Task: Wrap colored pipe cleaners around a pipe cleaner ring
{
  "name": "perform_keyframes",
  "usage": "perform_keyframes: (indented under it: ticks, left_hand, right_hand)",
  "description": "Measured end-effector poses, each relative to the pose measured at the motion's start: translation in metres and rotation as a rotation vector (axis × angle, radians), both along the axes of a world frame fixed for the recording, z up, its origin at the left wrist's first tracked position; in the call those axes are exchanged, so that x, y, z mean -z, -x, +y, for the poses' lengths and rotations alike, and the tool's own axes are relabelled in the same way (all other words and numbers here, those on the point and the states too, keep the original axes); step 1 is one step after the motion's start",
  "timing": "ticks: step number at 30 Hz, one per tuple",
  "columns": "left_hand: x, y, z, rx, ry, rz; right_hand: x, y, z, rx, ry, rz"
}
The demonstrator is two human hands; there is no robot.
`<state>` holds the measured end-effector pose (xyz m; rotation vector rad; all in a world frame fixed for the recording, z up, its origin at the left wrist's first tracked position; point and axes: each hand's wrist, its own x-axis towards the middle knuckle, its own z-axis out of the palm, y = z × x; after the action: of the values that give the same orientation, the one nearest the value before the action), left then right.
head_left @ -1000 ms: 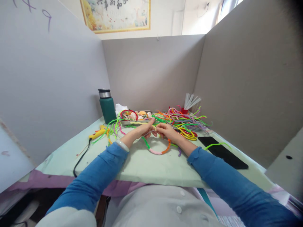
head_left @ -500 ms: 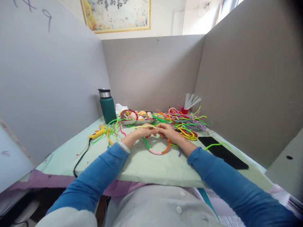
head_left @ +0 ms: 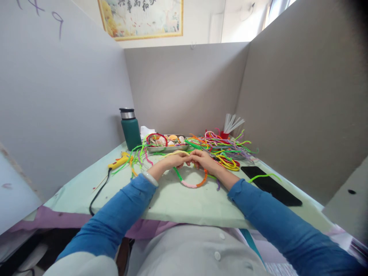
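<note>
My left hand (head_left: 176, 160) and my right hand (head_left: 203, 160) meet fingertip to fingertip over the middle of the table, both closed. A ring of fuzzy pipe cleaner (head_left: 189, 185) hangs below them, coloured green, pink and orange; its upper part is hidden by my hands. Along the top of my left hand runs a pale yellow pipe cleaner (head_left: 178, 152), its right end reaching the pinched fingers. Exactly where the strands join is covered by the fingers. Near my right wrist, a purple pipe cleaner end (head_left: 218, 185) lies on the cloth.
Behind my hands stands a metal tray (head_left: 172, 148) of shells, with a heap of pipe cleaners (head_left: 224, 145) beside it. A yellow glue gun (head_left: 118, 162) and a green bottle (head_left: 131, 132) are at left. At right lie a black phone (head_left: 273, 188) and a red cup (head_left: 224, 135) of glue sticks.
The pale yellow pipe cleaner's free left end has drawn in toward the right and now curves more over my left hand. My hands and the ring stay nearly in place.
</note>
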<state>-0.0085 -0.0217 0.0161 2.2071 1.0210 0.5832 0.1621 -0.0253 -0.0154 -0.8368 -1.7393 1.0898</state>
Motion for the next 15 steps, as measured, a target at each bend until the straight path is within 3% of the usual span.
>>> perform_keyframes:
  ticks: [5, 15]
  left_hand:
    - [-0.0076, -0.0029, -0.0088, 0.0, 0.054, -0.04]
    - [-0.0036, -0.0029, -0.0037, -0.035, 0.057, -0.046]
  right_hand:
    - [0.0011, -0.0003, 0.0012, -0.008, -0.022, -0.007]
    - [0.0018, 0.0002, 0.0022, 0.002, -0.039, -0.031]
